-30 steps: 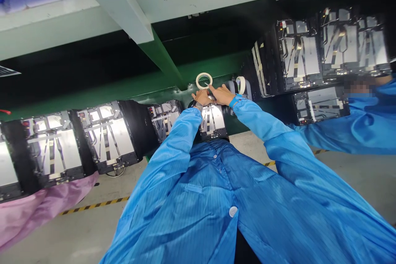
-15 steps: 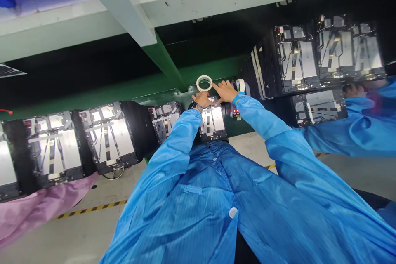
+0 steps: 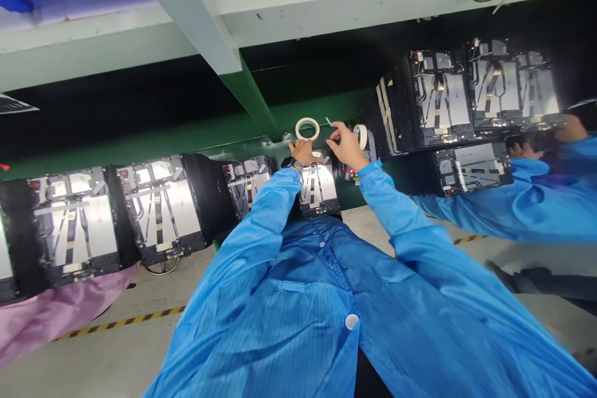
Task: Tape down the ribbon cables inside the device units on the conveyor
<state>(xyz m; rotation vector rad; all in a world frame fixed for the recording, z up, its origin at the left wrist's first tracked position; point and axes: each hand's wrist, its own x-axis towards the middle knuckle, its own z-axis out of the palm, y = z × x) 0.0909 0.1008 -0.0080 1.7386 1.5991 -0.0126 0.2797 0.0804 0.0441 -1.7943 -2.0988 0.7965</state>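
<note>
My left hand (image 3: 302, 151) rests on the far edge of a small open device panel (image 3: 318, 189) with silver plates and dark cable strips; its fingers look curled and I cannot see anything in them. My right hand (image 3: 345, 144) is lifted just beyond that panel, with thumb and finger pinched on a small thin strip. A cream tape roll (image 3: 307, 129) lies flat on the green belt just beyond both hands. A second tape roll (image 3: 360, 135) stands right of my right hand.
More open panels (image 3: 161, 205) line the green conveyor (image 3: 196, 130) to the left. Stacked panels (image 3: 438, 99) sit at the right, where another person's hands (image 3: 522, 150) in blue sleeves work. Pink film (image 3: 56, 311) hangs at lower left. A pale beam (image 3: 186, 6) crosses overhead.
My right hand has lifted off the panel and drawn right, now pinching a small strip. My left hand stays in place. The view has shifted slightly, and the neighbour's hands moved.
</note>
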